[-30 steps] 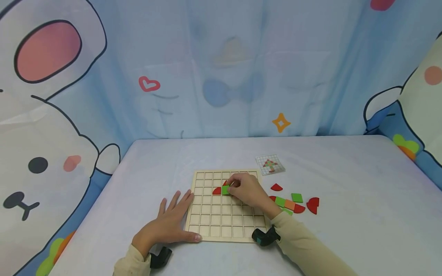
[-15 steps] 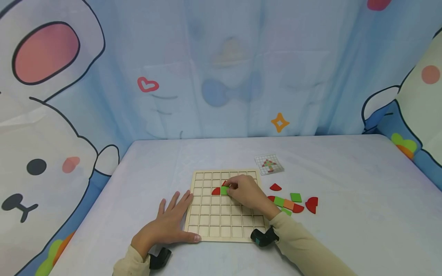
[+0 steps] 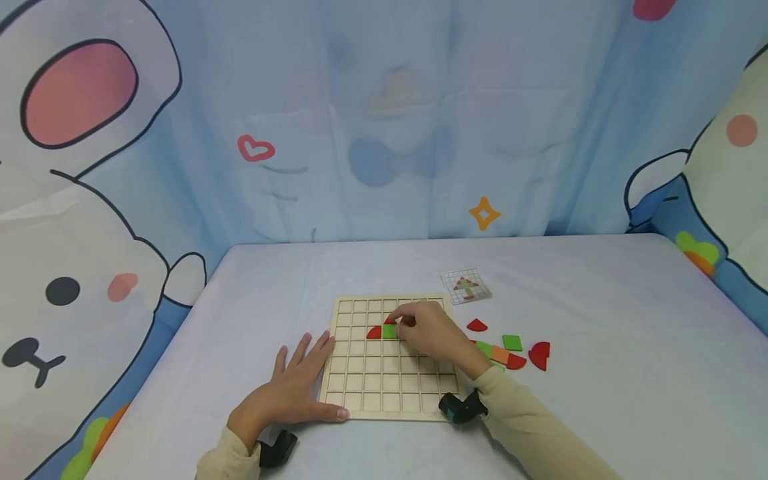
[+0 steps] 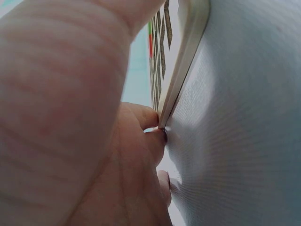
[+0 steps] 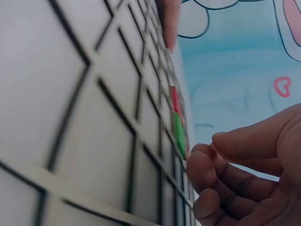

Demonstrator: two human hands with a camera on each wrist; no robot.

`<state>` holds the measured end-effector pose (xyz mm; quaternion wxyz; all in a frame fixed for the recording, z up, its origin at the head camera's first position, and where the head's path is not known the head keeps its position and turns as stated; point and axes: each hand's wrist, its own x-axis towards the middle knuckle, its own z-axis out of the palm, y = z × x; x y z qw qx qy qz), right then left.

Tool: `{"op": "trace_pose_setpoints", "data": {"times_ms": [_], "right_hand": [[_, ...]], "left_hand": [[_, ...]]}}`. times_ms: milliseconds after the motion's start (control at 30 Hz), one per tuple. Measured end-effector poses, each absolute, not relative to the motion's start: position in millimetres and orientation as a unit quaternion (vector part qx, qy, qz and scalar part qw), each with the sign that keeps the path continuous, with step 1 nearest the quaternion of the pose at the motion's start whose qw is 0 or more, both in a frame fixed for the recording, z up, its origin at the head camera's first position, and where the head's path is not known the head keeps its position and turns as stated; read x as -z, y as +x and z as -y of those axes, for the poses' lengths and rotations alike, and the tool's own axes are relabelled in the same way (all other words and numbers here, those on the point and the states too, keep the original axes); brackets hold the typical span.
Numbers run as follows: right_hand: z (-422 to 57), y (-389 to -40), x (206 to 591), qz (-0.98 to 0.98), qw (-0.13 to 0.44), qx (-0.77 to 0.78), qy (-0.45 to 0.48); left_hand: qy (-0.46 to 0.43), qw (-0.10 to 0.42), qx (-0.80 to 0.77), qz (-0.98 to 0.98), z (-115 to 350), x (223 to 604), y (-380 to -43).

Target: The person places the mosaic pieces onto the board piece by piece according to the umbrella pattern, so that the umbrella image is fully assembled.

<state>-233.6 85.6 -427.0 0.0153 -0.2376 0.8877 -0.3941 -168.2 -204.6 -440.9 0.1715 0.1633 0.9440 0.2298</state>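
Observation:
A square wooden grid board [image 3: 372,383] lies on the table. My left hand [image 3: 294,387] rests spread at its left edge, thumb at the bottom-left corner; the left wrist view shows fingertips against the board's side. On the board a red quarter-round tile [image 3: 375,332] sits beside a green square tile [image 3: 389,331]. Just above the green one is another red tile [image 3: 389,321], partly covered by the fingertips of my right hand [image 3: 429,330], which pinch it. In the right wrist view, curled fingers and thumb meet close to the board, next to the green tile [image 5: 179,134].
Right of the board lie loose tiles: a red one [image 3: 477,325], a green square [image 3: 512,343], an orange square [image 3: 499,355] and several more red and green pieces. A small pattern card [image 3: 466,287] lies behind the board's right corner. A printed curtain [image 3: 396,120] hangs behind the table.
The red tile under my right fingertips has shifted slightly and now lies flatter against the green square. My left hand stays at the board's edge. The whole view drifts a little.

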Motion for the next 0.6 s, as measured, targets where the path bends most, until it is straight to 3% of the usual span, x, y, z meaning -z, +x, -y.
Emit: {"op": "trace_pose_setpoints", "data": {"times_ms": [233,600], "right_hand": [[-104.8,-233.2,405.4,-0.878,0.016,0.418,-0.233],[-165.7,-237.6,379.9,-0.896,0.009,0.39,-0.211]], "left_hand": [[0.167,0.153,-0.241,-0.944,207.2,450.0,-168.5],[0.166,0.167,-0.255,-0.938,207.2,443.8,-167.2]]}}
